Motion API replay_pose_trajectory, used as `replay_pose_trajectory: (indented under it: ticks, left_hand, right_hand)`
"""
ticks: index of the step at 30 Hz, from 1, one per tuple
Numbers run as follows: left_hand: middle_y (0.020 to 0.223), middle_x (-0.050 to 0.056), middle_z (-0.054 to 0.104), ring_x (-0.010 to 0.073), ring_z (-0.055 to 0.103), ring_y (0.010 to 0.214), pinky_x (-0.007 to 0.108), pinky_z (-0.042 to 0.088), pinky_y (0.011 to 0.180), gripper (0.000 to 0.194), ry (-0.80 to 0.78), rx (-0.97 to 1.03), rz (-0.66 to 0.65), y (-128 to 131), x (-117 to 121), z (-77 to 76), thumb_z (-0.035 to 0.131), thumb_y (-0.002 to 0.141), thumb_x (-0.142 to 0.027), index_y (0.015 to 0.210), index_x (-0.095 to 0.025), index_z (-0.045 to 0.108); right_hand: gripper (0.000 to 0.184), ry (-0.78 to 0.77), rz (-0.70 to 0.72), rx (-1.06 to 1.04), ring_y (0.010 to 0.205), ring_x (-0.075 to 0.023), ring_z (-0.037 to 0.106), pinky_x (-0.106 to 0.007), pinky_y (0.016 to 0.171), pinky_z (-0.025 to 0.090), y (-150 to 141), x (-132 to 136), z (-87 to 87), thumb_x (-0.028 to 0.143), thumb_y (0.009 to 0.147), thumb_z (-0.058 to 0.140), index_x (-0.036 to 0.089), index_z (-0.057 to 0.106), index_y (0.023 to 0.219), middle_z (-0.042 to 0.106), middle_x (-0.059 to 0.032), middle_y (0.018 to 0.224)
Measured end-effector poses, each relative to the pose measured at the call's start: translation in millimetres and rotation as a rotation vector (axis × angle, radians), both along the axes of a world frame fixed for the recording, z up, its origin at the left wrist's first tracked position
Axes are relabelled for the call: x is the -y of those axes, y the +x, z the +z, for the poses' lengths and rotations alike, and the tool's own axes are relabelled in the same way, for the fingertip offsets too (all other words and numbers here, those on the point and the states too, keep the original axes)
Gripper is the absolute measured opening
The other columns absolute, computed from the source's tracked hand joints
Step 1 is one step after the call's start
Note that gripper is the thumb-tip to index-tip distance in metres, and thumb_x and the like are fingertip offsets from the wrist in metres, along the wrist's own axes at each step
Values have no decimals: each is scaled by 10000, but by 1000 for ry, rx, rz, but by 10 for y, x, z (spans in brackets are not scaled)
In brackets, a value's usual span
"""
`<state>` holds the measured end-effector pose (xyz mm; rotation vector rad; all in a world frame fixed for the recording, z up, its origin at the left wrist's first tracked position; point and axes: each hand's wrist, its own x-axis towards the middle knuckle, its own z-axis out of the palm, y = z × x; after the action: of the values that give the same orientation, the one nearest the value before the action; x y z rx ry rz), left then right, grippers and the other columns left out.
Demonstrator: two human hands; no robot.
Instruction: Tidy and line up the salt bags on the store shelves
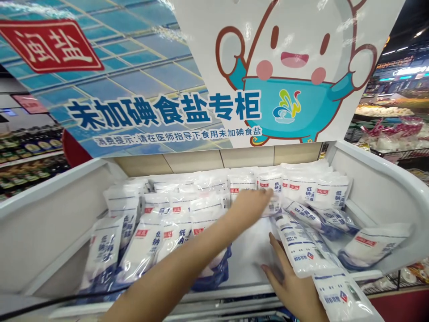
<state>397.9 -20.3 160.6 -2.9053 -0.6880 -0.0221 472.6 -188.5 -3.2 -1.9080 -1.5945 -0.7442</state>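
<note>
My left hand [252, 205] reaches across a white display bin [375, 188] full of white salt bags with red labels and blue print. Its fingers are stretched out and rest on an upright salt bag [273, 184] in the back row. My right hand [287, 279] lies lower, near the bin's front edge, with fingers spread flat on the bare white floor. It presses against the side of a long salt bag [301, 246] that lies face down. Another salt bag [342, 295] lies by my right wrist.
Salt bags [147, 232] fill the bin's left side in leaning rows, and more lie loosely at the right [372, 243]. A big sign with a cartoon figure [288, 71] hangs over the bin. Store shelves stand at the left [27, 156] and right [389, 120].
</note>
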Motion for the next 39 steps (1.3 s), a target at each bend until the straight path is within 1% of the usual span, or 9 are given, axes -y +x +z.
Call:
replay_pose_trajectory:
  ticks: [6, 14, 19, 22, 28, 32, 34, 36, 39]
  left_hand:
    - [1021, 36, 728, 231, 679, 891, 270, 435, 655, 306, -10, 111, 144, -468, -369, 438, 379, 954, -138, 1098, -252, 624]
    - [1103, 91, 646, 235, 602, 1025, 270, 448, 671, 366, 161, -98, 55, -375, -562, -70, 487, 805, 60, 1044, -169, 642]
    - [1193, 146, 582, 275, 565, 1089, 365, 515, 818, 198, 267, 48, 91, -326, -492, -184, 500, 944, -117, 1092, -119, 632]
    - [1255, 136, 578, 272, 582, 1101, 372, 537, 820, 256, 78, 117, 53, -310, -183, -218, 493, 989, -251, 1189, -129, 595]
    - [1255, 78, 632, 236, 620, 1109, 333, 542, 877, 514, -399, 68, -508, -181, 551, -467, 578, 912, -581, 1254, -198, 577]
    - [1197, 99, 650, 248, 633, 1055, 346, 548, 759, 297, -239, -9, -515, -104, 589, -610, 512, 955, -254, 1227, -161, 587]
    - [1260, 105, 623, 258, 605, 1112, 351, 545, 791, 481, -157, -48, -573, -117, 516, -632, 601, 858, -143, 1332, -163, 518]
    - [1328, 118, 582, 274, 575, 1161, 357, 540, 828, 637, -95, -49, -612, -148, 475, -650, 679, 795, -143, 1392, -168, 460]
    - [1298, 138, 583, 258, 593, 1093, 345, 539, 759, 458, 2, 54, -567, -173, 542, -702, 553, 918, -203, 1365, -141, 475]
  right_hand:
    - [681, 3, -27, -43, 1266, -493, 458, -700, 970, 421, -2, -33, -47, 523, 892, 590, 270, 440, 1506, 504, -129, 1426]
    - [640, -30, -12, -144, 1353, -472, 390, -697, 1038, 381, -62, -10, -65, 496, 927, 571, 307, 412, 1517, 425, -112, 1505]
    - [648, -246, 163, -202, 1277, -382, 519, -655, 1047, 428, -52, 74, -62, 426, 959, 528, 394, 289, 1561, 522, -10, 1433]
    - [649, -465, 320, -337, 1321, -326, 497, -586, 1072, 445, 1, 157, 16, 422, 960, 557, 410, 294, 1553, 460, 9, 1483]
    - [438, -708, 721, -698, 1287, -246, 540, -382, 1124, 421, 201, 335, 220, 485, 931, 654, 446, 582, 1361, 578, 33, 1372]
    - [370, -672, 967, -901, 1193, -211, 610, -342, 1055, 484, 263, 343, 280, 433, 958, 624, 362, 628, 1321, 650, -12, 1272]
    - [368, -606, 1004, -933, 1137, -218, 638, -356, 1029, 501, 259, 325, 293, 449, 938, 647, 326, 654, 1286, 682, -36, 1201]
    - [376, -566, 999, -919, 1101, -230, 652, -366, 1008, 512, 244, 313, 304, 462, 928, 656, 299, 669, 1266, 692, -56, 1165]
    - [372, -564, 969, -899, 1090, -230, 652, -360, 999, 513, 231, 319, 314, 472, 918, 665, 289, 682, 1242, 689, -55, 1161]
